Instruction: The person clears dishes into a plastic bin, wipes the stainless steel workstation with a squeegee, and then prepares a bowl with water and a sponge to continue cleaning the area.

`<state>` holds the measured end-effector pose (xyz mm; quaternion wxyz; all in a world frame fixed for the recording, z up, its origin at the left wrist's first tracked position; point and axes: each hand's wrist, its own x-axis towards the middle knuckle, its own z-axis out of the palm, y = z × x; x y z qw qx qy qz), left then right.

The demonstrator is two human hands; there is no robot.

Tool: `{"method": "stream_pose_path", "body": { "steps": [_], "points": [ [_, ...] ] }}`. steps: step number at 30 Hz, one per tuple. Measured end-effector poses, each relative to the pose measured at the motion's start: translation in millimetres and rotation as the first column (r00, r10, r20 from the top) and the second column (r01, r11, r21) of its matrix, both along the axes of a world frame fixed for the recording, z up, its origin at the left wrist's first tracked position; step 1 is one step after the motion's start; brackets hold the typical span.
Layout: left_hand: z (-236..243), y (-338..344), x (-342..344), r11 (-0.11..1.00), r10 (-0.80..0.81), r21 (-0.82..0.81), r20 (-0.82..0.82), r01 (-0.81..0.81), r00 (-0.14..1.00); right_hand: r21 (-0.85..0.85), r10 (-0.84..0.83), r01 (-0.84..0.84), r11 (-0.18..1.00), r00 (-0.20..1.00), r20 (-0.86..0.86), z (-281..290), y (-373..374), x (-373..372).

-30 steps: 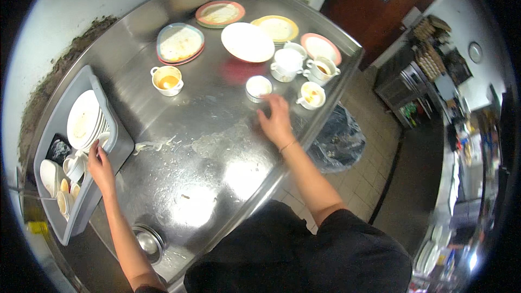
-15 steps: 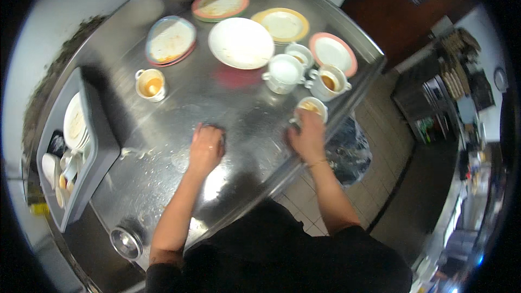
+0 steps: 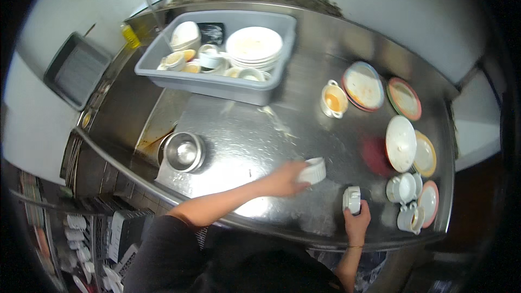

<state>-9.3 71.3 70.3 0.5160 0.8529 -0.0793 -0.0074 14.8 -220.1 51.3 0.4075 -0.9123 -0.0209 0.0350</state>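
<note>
My left hand, its fingers closed, grips a small white ribbed ramekin tilted on its side over the steel table. To the right of it, close to the table's front edge, my right hand is closed round a small white cup, also tipped over. What is inside either one cannot be seen. Further back stands a white two-handled cup with orange residue. Beyond my right hand are more white two-handled cups, one of them with brown liquid.
A grey tub full of dirty dishes stands at the back left. Stained plates, a white bowl and coloured-rim plates line the right side. Metal bowls sit at the left front; a yellow bottle is behind.
My view has swung left, bringing the whole grey tub in. My left hand, earlier curled on the table, now holds a ramekin. My right hand has tipped its small white cup.
</note>
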Motion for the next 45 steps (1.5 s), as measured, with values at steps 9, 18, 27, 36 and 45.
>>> {"method": "stream_pose_path", "body": {
  "steps": [9, 18, 27, 36, 45],
  "points": [
    [130.9, 290.1, 13.1, 0.795, 0.588, 0.001, 0.243, -0.607, 0.771, 0.008, 0.438, -0.527, 0.85, 0.714, 0.546, 112.9, 224.2, 56.0],
    [74.8, 527.0, -3.0, 0.649, 0.719, 0.104, 0.238, -0.753, 0.653, -0.157, 0.6, -0.603, 0.782, 0.66, 0.452, 102.7, 468.0, 114.6],
    [38.7, 570.6, -0.6, 0.529, 0.794, 0.38, 0.095, -0.759, 0.601, -0.305, 0.527, -0.48, 0.823, 0.844, 0.094, 73.8, 528.7, 129.2],
    [51.1, 553.4, 23.7, 0.292, 0.698, 0.523, 0.456, -0.801, 0.552, -0.146, 0.511, -0.49, 0.859, 0.812, 0.281, 71.4, 556.7, 142.5],
    [23.3, 577.4, 98.5, 0.189, 0.466, -0.939, -0.171, -0.286, 0.868, 0.434, 0.461, -0.486, 0.759, 0.871, 0.17, 123.9, 757.5, 90.0]
  ]
}}
